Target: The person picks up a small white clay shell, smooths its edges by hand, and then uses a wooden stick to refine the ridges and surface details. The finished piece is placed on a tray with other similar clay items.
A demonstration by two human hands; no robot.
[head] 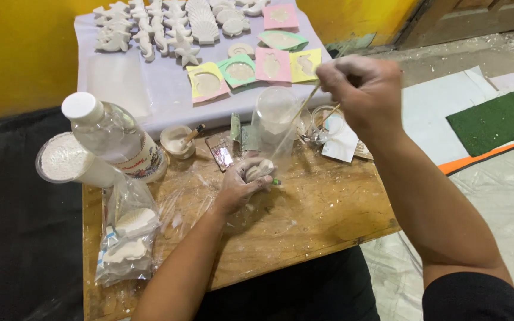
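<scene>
Left hand (242,181) at frame centre was closed around a small white cast piece (259,169) on the wooden table (316,214). Right hand (364,89), upper right, pinched a thin stick (304,104) over the clear cup (275,116). Many finished white shapes (162,27) lay at top; coloured moulds (239,70) were filled, not yet emptied.

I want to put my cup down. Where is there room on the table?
The bare wood right of the left hand, toward the near edge, is free. It is crowded behind, around the bowl, and at left by the bottle and bag.
</scene>
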